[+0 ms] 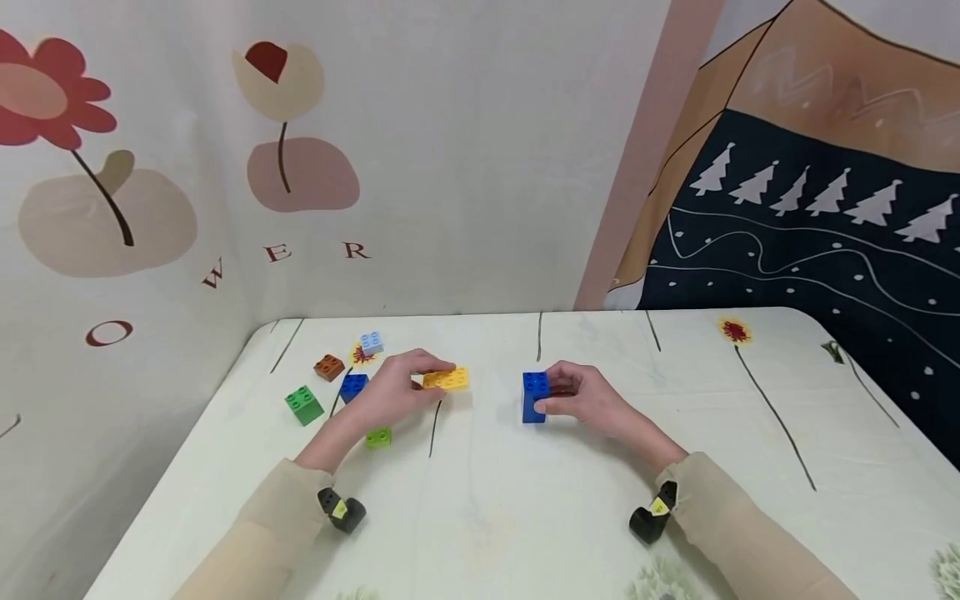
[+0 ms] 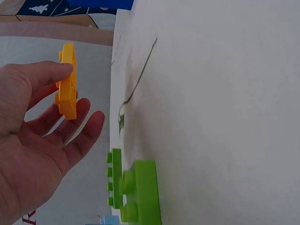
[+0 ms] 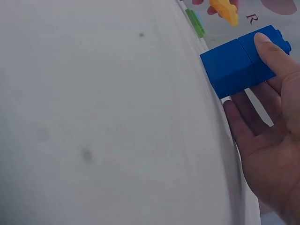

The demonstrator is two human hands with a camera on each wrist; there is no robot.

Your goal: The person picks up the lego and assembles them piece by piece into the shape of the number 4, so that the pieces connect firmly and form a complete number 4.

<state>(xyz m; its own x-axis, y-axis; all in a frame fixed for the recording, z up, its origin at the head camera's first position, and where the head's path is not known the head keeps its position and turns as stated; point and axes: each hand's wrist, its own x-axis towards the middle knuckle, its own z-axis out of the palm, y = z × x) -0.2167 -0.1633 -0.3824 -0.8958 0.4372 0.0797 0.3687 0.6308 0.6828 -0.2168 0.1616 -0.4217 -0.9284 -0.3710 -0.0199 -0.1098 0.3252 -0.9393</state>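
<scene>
My left hand (image 1: 397, 385) pinches a thin yellow toy brick (image 1: 447, 379) between thumb and fingers, held above the table. In the left wrist view the yellow brick (image 2: 68, 84) stands on edge, studs toward the palm, with the lower fingers spread beneath it. To the right, my right hand (image 1: 585, 398) grips an upright stack of two blue bricks (image 1: 534, 398). The right wrist view shows the thumb across the upper blue brick and the seam between the two (image 3: 234, 63). The stack's lower end is at the tabletop; whether it touches is hard to tell.
Around the left forearm lie loose bricks: green (image 1: 303, 406), brown (image 1: 328, 367), blue (image 1: 354, 386), light blue (image 1: 371, 342) and lime (image 1: 378, 437). They rest on a white patterned tablecloth (image 1: 480, 500). A printed curtain (image 1: 465, 167) hangs behind the table's back edge.
</scene>
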